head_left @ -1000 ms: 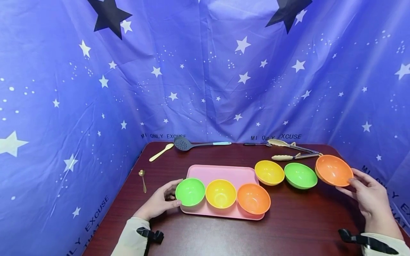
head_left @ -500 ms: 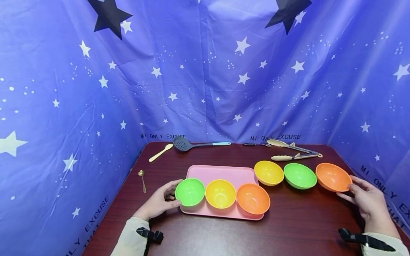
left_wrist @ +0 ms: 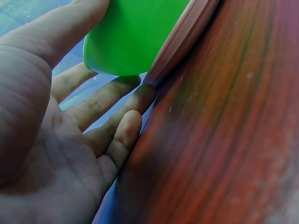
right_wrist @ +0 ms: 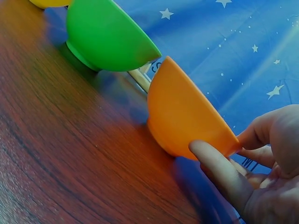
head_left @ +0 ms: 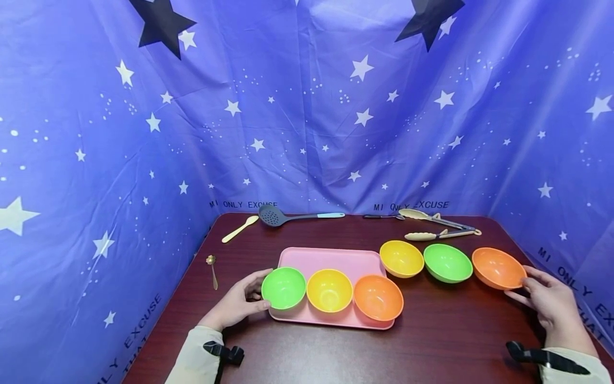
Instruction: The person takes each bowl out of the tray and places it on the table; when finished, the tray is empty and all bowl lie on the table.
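My left hand (head_left: 242,300) holds a green bowl (head_left: 284,288) by its left side, thumb at the near edge and fingers behind. That bowl stands on the left end of a pink tray (head_left: 331,257), in a row with a yellow bowl (head_left: 329,290) and an orange bowl (head_left: 378,297). At the right, my right hand (head_left: 551,298) pinches the rim of another orange bowl (head_left: 499,268). In the right wrist view this orange bowl (right_wrist: 187,112) has its base right at the tabletop. To its left are a second green bowl (head_left: 448,263) and a second yellow bowl (head_left: 402,258).
Along the back of the dark red table (head_left: 307,352) lie a cream spoon (head_left: 240,229), a grey skimmer (head_left: 273,216), a small dark utensil (head_left: 384,216) and tongs (head_left: 458,230). A small gold spoon (head_left: 213,271) lies at the left. A starry blue curtain (head_left: 307,106) encloses the table.
My right hand has lowered the orange bowl and brought it slightly nearer, level beside the second green bowl. The left hand stays in place on the green bowl.
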Demonstrator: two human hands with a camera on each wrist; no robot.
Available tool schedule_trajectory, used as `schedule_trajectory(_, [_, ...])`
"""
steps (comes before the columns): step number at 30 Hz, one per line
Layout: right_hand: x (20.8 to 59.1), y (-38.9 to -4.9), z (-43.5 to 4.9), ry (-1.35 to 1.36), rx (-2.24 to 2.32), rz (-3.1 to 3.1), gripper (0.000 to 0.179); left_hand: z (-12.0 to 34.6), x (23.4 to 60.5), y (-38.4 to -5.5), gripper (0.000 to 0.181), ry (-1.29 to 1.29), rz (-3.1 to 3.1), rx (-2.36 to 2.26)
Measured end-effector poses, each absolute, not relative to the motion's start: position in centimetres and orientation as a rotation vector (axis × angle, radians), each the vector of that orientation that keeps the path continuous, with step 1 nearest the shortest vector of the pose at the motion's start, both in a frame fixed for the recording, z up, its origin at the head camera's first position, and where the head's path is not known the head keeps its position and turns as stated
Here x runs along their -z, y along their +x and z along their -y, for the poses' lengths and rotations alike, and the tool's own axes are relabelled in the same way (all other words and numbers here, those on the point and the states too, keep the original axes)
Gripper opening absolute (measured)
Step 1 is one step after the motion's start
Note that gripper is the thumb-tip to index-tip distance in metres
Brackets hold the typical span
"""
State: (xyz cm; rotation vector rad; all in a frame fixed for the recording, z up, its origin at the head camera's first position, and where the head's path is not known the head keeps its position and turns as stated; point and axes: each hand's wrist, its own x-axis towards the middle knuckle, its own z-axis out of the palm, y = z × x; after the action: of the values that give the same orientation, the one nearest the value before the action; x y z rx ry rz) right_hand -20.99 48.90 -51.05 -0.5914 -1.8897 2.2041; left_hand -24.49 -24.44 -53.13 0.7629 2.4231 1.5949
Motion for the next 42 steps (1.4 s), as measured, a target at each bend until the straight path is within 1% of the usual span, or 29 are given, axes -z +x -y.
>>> schedule_trajectory(4, [50.8,-21.1,-48.7,-0.651,-2.159,1.945,0.046,24.5,53.2,-24.6,0.077,0.775,-2.412,-1.602])
schedule_trajectory(7, [50.6,-21.2,-48.6,-0.671,-2.135,1.966,0.051,24.6,53.3,-24.7,0.077,0.781,-2.412,-1.61])
schedule_trajectory(12, [50.5,-21.1,-48.5,-0.649,-2.131,1.963,0.043,24.6,53.2,-24.7,0.077,0.785,-2.418,-1.61])
schedule_trajectory(14, [50.5,-21.2,-48.5,-0.651,-2.122,1.968,0.043,24.6,53.2,-24.7,0.077,0.784,-2.422,-1.607])
schedule_trajectory(15, [50.5,-21.2,-48.5,-0.661,-2.113,1.971,0.046,24.5,53.2,-24.7,0.077,0.783,-2.423,-1.606])
schedule_trajectory(20, [50.6,-21.4,-48.4,-0.674,-2.071,1.964,0.043,24.5,53.1,-24.7,0.077,0.782,-2.429,-1.6])
schedule_trajectory(26, [50.4,-21.2,-48.4,-0.652,-2.049,1.966,0.029,24.5,53.3,-24.7,0.077,0.789,-2.426,-1.601])
schedule_trajectory(31, [50.1,-21.0,-48.0,-0.661,-1.985,1.908,0.022,24.5,53.3,-24.7,0.077,0.787,-2.42,-1.602])
schedule_trajectory(36, [49.3,-20.9,-47.1,-0.711,-1.917,1.801,0.029,24.5,53.3,-24.6,0.077,0.78,-2.418,-1.6])
schedule_trajectory(42, [48.3,-20.9,-46.0,-0.74,-1.818,1.729,0.031,24.5,53.2,-24.5,0.077,0.778,-2.43,-1.594])
